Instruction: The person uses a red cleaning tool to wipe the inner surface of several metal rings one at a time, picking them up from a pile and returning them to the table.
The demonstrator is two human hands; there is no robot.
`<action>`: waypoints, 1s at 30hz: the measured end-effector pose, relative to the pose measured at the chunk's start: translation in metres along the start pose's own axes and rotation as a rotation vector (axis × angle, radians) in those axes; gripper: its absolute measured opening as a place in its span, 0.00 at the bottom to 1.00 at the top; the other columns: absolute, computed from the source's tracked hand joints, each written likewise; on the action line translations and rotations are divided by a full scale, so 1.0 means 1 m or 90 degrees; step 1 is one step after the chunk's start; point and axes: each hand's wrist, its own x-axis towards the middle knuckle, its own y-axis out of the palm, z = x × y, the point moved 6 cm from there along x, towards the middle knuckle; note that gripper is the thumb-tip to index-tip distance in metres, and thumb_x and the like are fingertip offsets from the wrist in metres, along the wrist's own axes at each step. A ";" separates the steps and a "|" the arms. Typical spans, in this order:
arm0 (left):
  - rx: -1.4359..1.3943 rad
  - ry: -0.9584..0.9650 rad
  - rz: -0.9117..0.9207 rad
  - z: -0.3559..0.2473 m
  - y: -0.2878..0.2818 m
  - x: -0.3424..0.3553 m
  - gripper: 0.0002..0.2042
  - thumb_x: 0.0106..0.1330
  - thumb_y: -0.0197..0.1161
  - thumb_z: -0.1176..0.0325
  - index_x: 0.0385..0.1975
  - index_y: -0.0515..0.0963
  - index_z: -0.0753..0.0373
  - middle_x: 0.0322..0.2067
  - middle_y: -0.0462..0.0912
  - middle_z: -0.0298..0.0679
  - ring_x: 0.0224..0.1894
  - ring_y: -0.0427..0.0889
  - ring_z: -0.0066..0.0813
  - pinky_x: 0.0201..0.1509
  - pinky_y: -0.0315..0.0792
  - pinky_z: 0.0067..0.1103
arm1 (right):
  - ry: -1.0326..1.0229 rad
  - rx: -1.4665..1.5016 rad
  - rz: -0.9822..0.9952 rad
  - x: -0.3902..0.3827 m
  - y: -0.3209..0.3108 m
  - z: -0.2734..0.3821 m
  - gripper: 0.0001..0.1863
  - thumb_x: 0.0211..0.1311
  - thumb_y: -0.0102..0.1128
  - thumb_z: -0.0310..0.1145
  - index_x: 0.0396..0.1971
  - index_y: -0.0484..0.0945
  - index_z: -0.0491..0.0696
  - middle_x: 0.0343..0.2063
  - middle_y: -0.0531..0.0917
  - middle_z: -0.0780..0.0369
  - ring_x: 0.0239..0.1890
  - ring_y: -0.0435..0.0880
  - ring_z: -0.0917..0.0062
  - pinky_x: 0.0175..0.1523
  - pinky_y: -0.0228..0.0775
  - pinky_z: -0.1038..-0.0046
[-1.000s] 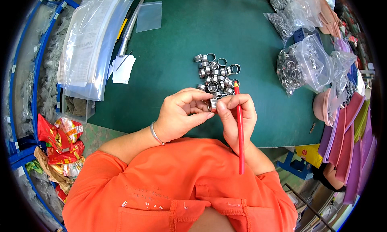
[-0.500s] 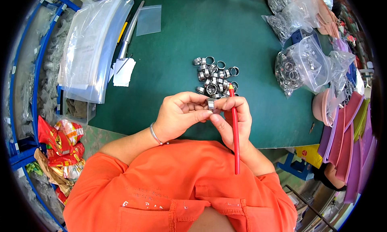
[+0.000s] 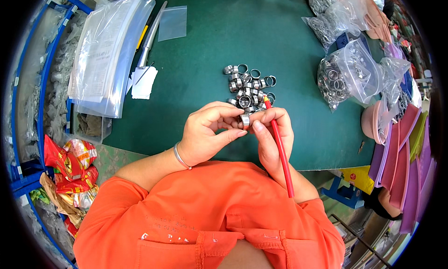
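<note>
A silver metal ring (image 3: 244,121) is pinched between the thumb and fingers of my left hand (image 3: 207,128), above the near part of the green table. My right hand (image 3: 274,134) is closed around a slim red pencil (image 3: 283,157) with a pale yellowish tip pointing away from me. The right fingertips come up close beside the ring; whether they touch it I cannot tell. Just beyond both hands lies a loose pile of silver rings (image 3: 246,86), partly hidden by my fingers. A silver bangle (image 3: 180,156) circles my left wrist.
On the green table (image 3: 200,59), papers in a clear sleeve (image 3: 100,59) lie left, beside a tapered metal rod (image 3: 148,42), a small clear bag (image 3: 172,23) and white paper (image 3: 144,82). Bags of rings (image 3: 337,81) and a pink cup (image 3: 373,123) stand right. Blue shelving (image 3: 41,77) flanks the left.
The pencil's lower end has swung to the right and its tip slightly left. My right thumb has drawn back from the ring, which stays in my left hand.
</note>
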 end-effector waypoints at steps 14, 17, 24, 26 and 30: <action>-0.039 -0.029 0.004 0.004 0.000 -0.001 0.18 0.54 0.63 0.89 0.46 0.74 0.73 0.45 0.75 0.45 0.44 0.80 0.30 0.50 0.79 0.24 | 0.048 0.063 0.014 0.004 -0.003 -0.005 0.09 0.63 0.54 0.17 0.36 0.65 0.45 0.35 0.81 0.59 0.37 0.80 0.81 0.43 0.74 0.78; -0.037 -0.028 0.004 0.002 -0.001 -0.001 0.18 0.54 0.63 0.89 0.46 0.74 0.74 0.45 0.75 0.45 0.44 0.81 0.30 0.51 0.79 0.24 | 0.073 0.085 0.016 0.003 -0.004 -0.008 0.09 0.63 0.52 0.17 0.36 0.64 0.45 0.36 0.81 0.58 0.37 0.80 0.80 0.43 0.75 0.77; -0.089 -0.155 0.006 0.010 0.002 0.002 0.17 0.58 0.63 0.85 0.48 0.74 0.72 0.44 0.77 0.45 0.43 0.81 0.28 0.48 0.78 0.22 | -0.035 -0.166 0.029 0.001 -0.007 0.000 0.12 0.56 0.60 0.15 0.34 0.67 0.45 0.35 0.79 0.61 0.36 0.76 0.83 0.41 0.71 0.77; -0.117 -0.220 0.021 0.016 0.000 0.000 0.16 0.59 0.63 0.83 0.47 0.74 0.71 0.44 0.77 0.45 0.41 0.81 0.25 0.45 0.78 0.20 | -0.127 -0.264 0.032 0.011 -0.008 0.018 0.13 0.53 0.62 0.14 0.30 0.68 0.45 0.30 0.79 0.60 0.33 0.77 0.80 0.38 0.72 0.76; 0.026 -0.116 0.014 0.009 -0.014 0.004 0.14 0.60 0.62 0.81 0.47 0.75 0.69 0.42 0.77 0.39 0.37 0.77 0.18 0.36 0.74 0.14 | -0.647 -0.574 -0.165 0.043 -0.046 0.111 0.12 0.49 0.63 0.13 0.28 0.71 0.45 0.27 0.80 0.59 0.30 0.80 0.72 0.37 0.72 0.73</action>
